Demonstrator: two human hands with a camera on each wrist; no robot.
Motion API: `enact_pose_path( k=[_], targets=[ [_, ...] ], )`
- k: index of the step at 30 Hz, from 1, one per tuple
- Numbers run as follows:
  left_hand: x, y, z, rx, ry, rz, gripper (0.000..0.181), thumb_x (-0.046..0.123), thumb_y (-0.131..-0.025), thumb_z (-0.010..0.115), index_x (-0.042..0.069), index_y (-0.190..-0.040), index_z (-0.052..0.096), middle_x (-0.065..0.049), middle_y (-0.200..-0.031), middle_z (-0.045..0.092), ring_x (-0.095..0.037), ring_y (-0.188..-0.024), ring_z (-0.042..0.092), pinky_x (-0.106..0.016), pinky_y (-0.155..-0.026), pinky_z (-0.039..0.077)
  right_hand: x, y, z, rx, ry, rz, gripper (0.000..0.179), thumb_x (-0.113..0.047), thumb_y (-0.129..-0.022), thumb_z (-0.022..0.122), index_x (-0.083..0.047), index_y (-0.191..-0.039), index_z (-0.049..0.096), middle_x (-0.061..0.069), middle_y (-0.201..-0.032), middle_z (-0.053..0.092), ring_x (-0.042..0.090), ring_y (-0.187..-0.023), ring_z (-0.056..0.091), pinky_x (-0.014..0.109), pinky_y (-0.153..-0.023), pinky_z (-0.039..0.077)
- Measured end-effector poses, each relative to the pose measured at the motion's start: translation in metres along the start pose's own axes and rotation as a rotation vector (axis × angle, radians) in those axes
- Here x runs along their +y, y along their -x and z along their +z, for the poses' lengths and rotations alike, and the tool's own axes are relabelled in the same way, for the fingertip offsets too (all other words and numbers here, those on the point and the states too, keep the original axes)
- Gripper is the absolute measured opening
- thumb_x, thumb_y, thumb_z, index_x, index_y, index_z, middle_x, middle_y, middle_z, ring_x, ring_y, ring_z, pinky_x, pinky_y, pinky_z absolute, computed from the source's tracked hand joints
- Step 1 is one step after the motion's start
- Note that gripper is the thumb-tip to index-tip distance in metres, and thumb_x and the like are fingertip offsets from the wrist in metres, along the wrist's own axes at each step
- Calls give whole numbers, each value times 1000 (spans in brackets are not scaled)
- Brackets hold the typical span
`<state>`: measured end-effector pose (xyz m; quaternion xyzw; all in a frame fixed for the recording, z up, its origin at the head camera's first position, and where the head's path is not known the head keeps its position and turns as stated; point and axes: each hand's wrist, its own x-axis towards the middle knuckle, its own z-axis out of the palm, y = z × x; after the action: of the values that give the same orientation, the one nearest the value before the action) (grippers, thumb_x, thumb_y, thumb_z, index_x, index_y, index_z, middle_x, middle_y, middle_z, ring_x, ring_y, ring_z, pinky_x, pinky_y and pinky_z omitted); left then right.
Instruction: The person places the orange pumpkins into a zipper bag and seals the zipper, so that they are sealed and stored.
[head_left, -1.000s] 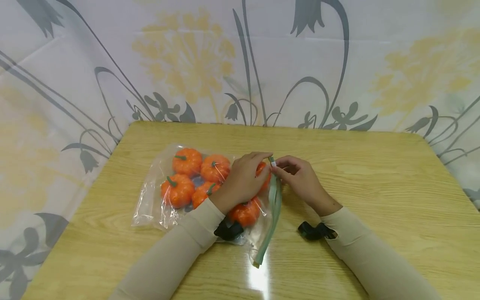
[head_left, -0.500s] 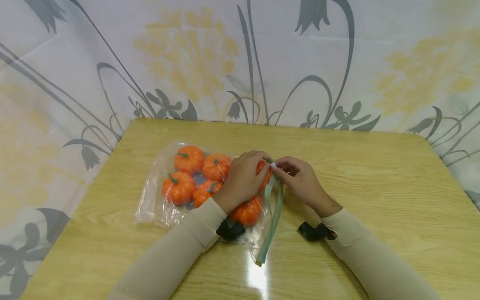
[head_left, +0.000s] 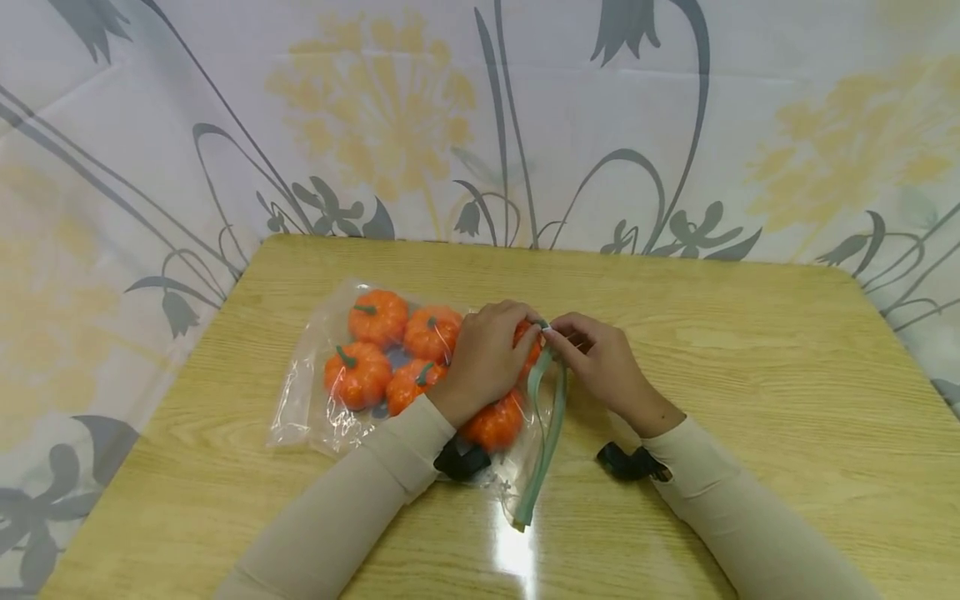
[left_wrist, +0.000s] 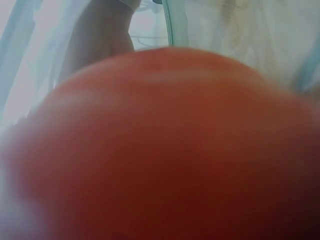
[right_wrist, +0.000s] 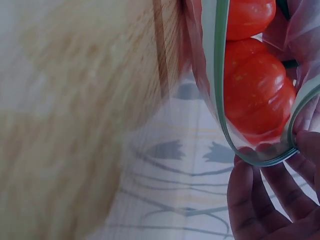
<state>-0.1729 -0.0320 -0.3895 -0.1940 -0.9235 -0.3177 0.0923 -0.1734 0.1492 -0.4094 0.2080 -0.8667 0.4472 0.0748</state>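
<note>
A clear zip bag (head_left: 300, 417) with a green closure strip (head_left: 551, 437) lies on the table, holding several orange toy pumpkins (head_left: 358, 377) with green stems. My left hand (head_left: 487, 354) reaches over the bag, its fingertips pinching the far end of the strip. Opposite it, my right hand (head_left: 603, 362) pinches the same end, and a bit of white shows between the fingertips. In the right wrist view the bag's mouth gapes around a pumpkin (right_wrist: 257, 92), with fingers (right_wrist: 245, 195) at the strip's bend. A blurred pumpkin (left_wrist: 165, 145) fills most of the left wrist view.
The wood-grain table (head_left: 750, 358) extends to both sides of the bag. A floral cloth (head_left: 570, 125) hangs behind and at the sides. Black wrist straps (head_left: 626, 461) sit at both sleeve cuffs.
The strip's far end, which stuck up between the fingertips, now sits lower and more covered by them. The strip's two edges have parted a little below the hands. Both hands stay nearly in place.
</note>
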Motion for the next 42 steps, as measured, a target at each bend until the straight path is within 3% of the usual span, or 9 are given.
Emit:
enact_pose_path(
  k=[13, 24, 35, 42],
  targets=[
    [0, 1, -2, 132, 7, 29, 17, 27, -101, 59, 17, -104, 72, -2, -117, 60, -18, -101, 63, -45, -89, 45, -8, 1, -5, -89, 49, -8, 16, -22, -102, 56, -11, -106, 68, 4, -89, 70, 16, -69, 64, 27, -62, 52],
    [3, -1, -7, 148, 35, 1, 18, 27, -101, 60, 16, -107, 72, -5, -115, 58, -20, -102, 60, -46, -89, 44, -16, 2, -10, -163, -24, 73, 17, -24, -102, 57, -13, -95, 67, 3, -71, 58, 15, -60, 54, 28, -57, 47],
    [2, -5, -11, 169, 120, -41, 22, 28, -102, 57, 14, -109, 72, -6, -114, 57, -21, -99, 58, -42, -86, 40, -18, 3, -9, -233, -60, 69, 24, -19, -101, 56, -13, -79, 61, 0, -64, 49, 13, -56, 46, 26, -53, 39],
    [-1, -6, -13, 168, 193, -100, 22, 27, -102, 57, 12, -111, 70, -6, -116, 56, -22, -102, 58, -44, -90, 40, -23, 5, -10, -342, -65, 68, 24, -14, -99, 58, -12, -75, 62, -4, -60, 42, 9, -52, 38, 24, -52, 34]
  ],
)
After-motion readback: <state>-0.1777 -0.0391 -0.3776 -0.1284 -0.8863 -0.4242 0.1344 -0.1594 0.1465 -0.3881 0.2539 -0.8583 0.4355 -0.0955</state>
